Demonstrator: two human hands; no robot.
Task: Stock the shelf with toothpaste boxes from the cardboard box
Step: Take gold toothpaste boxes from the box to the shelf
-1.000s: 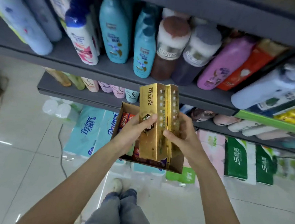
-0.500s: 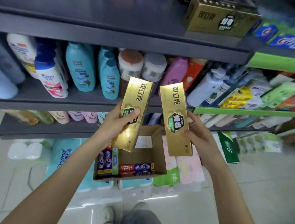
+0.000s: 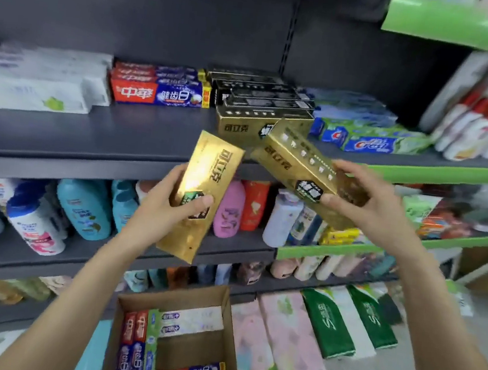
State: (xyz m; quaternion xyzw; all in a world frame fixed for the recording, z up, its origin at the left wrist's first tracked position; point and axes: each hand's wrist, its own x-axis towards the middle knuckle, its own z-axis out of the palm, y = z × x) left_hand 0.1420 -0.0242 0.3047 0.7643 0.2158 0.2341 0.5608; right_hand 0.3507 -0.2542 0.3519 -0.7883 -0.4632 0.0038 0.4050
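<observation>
My left hand (image 3: 169,209) grips a gold toothpaste box (image 3: 206,180) held nearly upright below the dark grey shelf (image 3: 89,135). My right hand (image 3: 364,199) holds a second gold toothpaste box (image 3: 297,163), tilted, its far end touching or just in front of a gold box (image 3: 240,126) lying on the shelf. Red-and-blue toothpaste boxes (image 3: 159,88) and black boxes (image 3: 260,91) are stacked there too. Below, the open cardboard box (image 3: 222,302) holds several toothpaste boxes, red, green and white.
White boxes (image 3: 34,82) lie at the shelf's left, Crest boxes (image 3: 371,139) at its right. Bare shelf surface lies in front of the red boxes. The shelf below carries shampoo bottles (image 3: 85,211). Tissue packs (image 3: 342,329) lie on the floor by the cardboard box.
Both hands rose with their gold boxes to the toothpaste shelf. The right box swung sideways toward the gold box on the shelf. The view tilted up.
</observation>
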